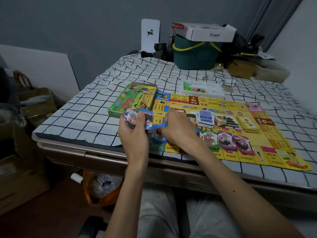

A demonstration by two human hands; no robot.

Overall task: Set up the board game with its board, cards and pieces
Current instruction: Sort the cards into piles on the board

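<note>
The left hand (133,134) is gripping the money cards (131,117) tight (so none slip); the right hand (178,127) is pinching a blue card (158,125) for the board (274,140) piles.

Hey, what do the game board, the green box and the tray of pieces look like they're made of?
Game board: probably thin printed paper, as it lies limp and very flat on the cloth. Green box: printed cardboard with a slight sheen, judging by its crisp edges. Tray: thin whitish moulded plastic, going by its formed compartments; the finish is too blurred to tell.
</note>
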